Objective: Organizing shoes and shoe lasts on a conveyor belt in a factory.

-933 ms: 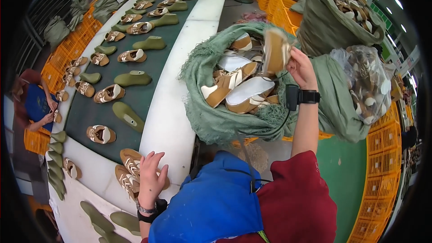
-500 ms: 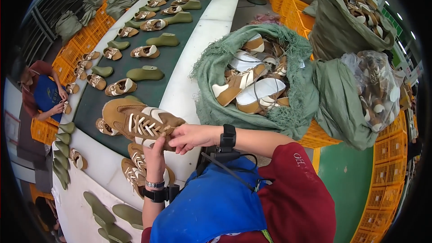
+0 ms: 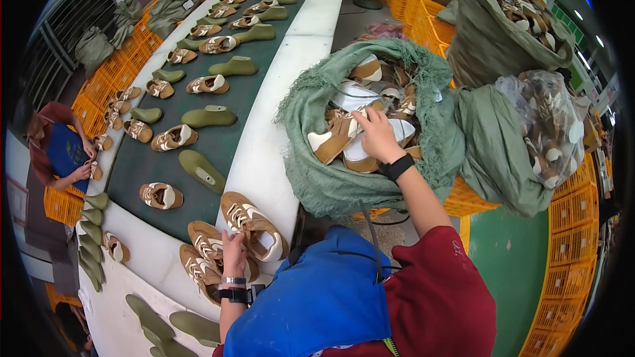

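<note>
While the right hand (image 3: 378, 137) reaches into the green cloth sack (image 3: 309, 186), between one and two o'clock from the middle of the view, its fingers lie partly bent over a tan shoe (image 3: 336, 137) with white trim; whether they grip it or only touch it I cannot tell; that shoe lies slanted over others in the sack's mouth, its white end at the hand's nine o'clock. The left hand (image 3: 233, 251), between seven and eight o'clock, is curled beside a laced shoe (image 3: 246, 213) on the white border (image 3: 261, 142) of the green belt (image 3: 245, 96); how far it is closed is hidden; two more shoes (image 3: 200, 266) stand at its nine o'clock.

Each shoe looks light; the upper seems soft enough to dent under a hard pinch, the sole stiffer, the surface not very slippery, nothing fragile; laces could snag on neighbours; the surest hold is probably at the heel collar, thumb inside the opening and fingers outside, or around the sole's middle.
</note>
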`<move>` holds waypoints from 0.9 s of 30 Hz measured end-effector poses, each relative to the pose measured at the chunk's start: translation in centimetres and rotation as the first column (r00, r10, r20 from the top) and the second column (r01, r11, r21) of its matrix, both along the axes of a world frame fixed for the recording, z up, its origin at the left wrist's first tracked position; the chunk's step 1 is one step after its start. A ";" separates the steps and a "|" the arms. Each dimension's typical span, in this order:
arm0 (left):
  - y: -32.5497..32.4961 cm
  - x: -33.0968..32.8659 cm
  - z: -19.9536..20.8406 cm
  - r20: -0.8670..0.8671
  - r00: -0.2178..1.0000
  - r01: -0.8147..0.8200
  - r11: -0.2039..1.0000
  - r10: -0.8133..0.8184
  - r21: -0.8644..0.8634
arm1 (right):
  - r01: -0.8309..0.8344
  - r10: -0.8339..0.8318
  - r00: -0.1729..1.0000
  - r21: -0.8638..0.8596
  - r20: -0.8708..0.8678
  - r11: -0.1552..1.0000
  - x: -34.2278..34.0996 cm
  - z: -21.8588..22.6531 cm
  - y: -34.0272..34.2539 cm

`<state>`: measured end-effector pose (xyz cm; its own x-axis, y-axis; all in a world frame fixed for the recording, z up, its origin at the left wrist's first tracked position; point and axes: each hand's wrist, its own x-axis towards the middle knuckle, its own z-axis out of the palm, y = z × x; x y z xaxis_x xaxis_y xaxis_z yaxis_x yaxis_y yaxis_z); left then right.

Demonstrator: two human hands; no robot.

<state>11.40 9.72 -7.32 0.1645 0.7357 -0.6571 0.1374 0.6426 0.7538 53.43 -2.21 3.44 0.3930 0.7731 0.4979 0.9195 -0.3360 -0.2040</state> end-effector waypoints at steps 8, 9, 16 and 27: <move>-1.2 2.2 5.9 -0.003 0.966 0.217 0.804 -0.259 0.553 | -0.076 0.091 0.983 0.099 -0.158 0.992 4.3 -1.0 -0.6; -1.5 2.2 6.4 -0.003 0.967 0.214 0.803 -0.256 0.556 | -0.032 0.092 0.936 0.176 -0.341 0.984 3.8 0.2 -0.3; -1.9 6.7 12.5 0.058 0.856 0.391 0.716 -0.514 0.578 | -0.640 0.642 0.008 0.489 -0.767 0.593 -13.8 10.5 -0.4; 3.9 20.9 13.6 0.677 0.472 0.756 0.654 -0.565 0.019 | -0.786 0.285 -0.338 0.436 -0.897 0.439 -17.1 8.7 -2.0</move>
<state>32.30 13.67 6.32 0.9319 0.0575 -0.3583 0.2090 0.7220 0.6596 36.30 -4.26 12.18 -0.4823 0.8757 0.0225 -0.1529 -0.0588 -0.9865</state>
